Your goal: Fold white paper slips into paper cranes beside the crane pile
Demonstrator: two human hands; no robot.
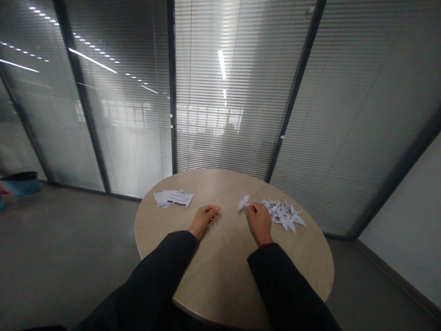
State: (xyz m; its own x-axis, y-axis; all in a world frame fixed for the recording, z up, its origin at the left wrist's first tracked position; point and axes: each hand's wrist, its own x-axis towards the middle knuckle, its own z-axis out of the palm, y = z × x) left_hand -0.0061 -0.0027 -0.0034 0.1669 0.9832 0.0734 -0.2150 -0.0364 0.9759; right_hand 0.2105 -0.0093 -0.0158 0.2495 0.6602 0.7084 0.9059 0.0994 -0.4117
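Paper crane (243,202), small and white, is pinched by one tip in the right hand (258,221), fingers closed on it, just above the round table (223,257) and beside the pile of folded cranes (284,214), seemingly to keep finished ones together. Left hand (204,219) rests loosely curled on the wood, holding nothing, near the stack of paper sheets (174,198).

We're looking from the head camera, facing forward and down over a round table (223,262), near enough to see both sleeves, with glass walls (241,92) straight ahead beyond it.
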